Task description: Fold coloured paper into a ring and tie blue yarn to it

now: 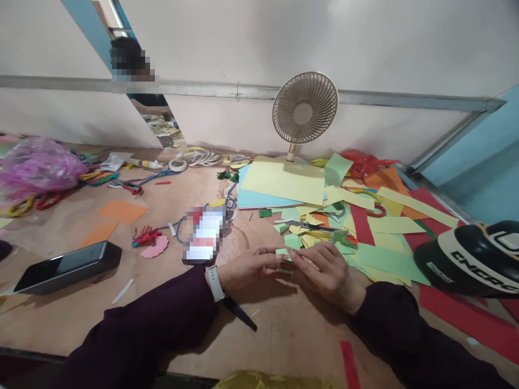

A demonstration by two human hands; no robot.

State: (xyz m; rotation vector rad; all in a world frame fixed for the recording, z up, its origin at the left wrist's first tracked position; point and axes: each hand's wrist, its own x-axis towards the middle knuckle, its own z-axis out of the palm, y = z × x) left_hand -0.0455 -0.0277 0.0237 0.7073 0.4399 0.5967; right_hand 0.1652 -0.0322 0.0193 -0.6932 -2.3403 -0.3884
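Both my hands meet at the middle of the brown table [284, 329]. My left hand [247, 268], with a white watch on the wrist, pinches a small light green paper piece [283, 252] by its fingertips. My right hand [324, 270] is curled over the same green piece from the right, its fingers pressed together on it. Just beyond my fingers lies a heap of small green and yellow paper scraps [308, 229]. A phone [205, 235] lies just left of my left hand.
Large yellow and blue sheets [279, 181] lie under a small white fan [305, 108] by the wall. Red and green strips spread to the right beside a black helmet [474, 259]. A black box [67, 267], orange sheets, tape rolls and a pink bag [38, 165] sit left.
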